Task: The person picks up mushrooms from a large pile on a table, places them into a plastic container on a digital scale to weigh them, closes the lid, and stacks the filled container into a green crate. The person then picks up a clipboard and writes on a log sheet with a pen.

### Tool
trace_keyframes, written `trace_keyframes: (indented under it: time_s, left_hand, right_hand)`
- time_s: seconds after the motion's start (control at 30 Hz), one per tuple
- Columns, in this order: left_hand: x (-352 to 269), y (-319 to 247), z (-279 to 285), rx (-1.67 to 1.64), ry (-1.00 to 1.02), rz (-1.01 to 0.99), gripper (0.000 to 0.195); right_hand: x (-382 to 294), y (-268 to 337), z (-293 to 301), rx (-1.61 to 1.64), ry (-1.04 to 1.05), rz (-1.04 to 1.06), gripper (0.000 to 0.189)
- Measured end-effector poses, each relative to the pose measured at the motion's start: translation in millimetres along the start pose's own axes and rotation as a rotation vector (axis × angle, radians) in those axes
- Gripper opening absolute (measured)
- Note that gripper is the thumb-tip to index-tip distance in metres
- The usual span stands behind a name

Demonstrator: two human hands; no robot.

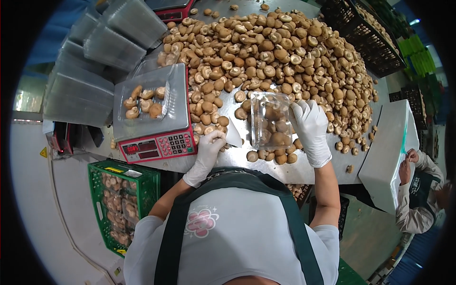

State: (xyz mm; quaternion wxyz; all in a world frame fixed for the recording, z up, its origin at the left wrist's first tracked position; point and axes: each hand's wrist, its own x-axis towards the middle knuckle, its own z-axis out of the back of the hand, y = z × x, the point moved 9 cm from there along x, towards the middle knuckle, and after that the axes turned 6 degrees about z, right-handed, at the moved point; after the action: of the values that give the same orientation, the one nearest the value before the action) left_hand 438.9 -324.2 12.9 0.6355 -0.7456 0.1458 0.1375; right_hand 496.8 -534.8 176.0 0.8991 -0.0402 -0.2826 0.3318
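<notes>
My right hand [312, 124], in a white glove, grips the right edge of a clear plastic tray [253, 119] above the steel table. Brown shiitake mushrooms [279, 126] show through the tray; I cannot tell whether any lie inside it. My left hand [210, 149], also gloved, has its fingers pinched together at a small white sheet [234, 134]. Left of it, a red digital scale [160, 148] with a lit display carries another clear tray [124, 103] holding several mushrooms. A large mushroom heap [270, 53] spreads across the steel table [233, 98] beyond both hands.
Stacks of clear trays [80, 96] stand left of the scale. A green crate [142, 178] below holds packed mushrooms. At the back right is a black crate [367, 35] of mushrooms. A person [420, 192] works beside a white foam box [388, 142] on the right.
</notes>
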Motion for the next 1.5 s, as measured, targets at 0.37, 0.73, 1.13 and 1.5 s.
trace_keyframes:
  time_s: [0.37, 0.73, 1.13, 1.5]
  left_hand:
    - [5, -1, 4, -0.004, -0.007, 0.002, 0.009]
    - [6, 1, 3, -0.006, 0.007, 0.028, 0.009]
    - [5, 0, 3, 0.002, 0.003, 0.019, 0.009]
    - [6, 0, -1, 0.069, 0.01, 0.026, 0.011]
  right_hand:
    - [0, 12, -19, 0.014, 0.136, 0.128, 0.02]
    - [-15, 24, -24, 0.089, 0.125, 0.144, 0.025]
    - [-33, 36, -41, 0.248, 0.172, 0.094, 0.017]
    - [-133, -26, -46, 0.51, 0.118, -0.792, 0.026]
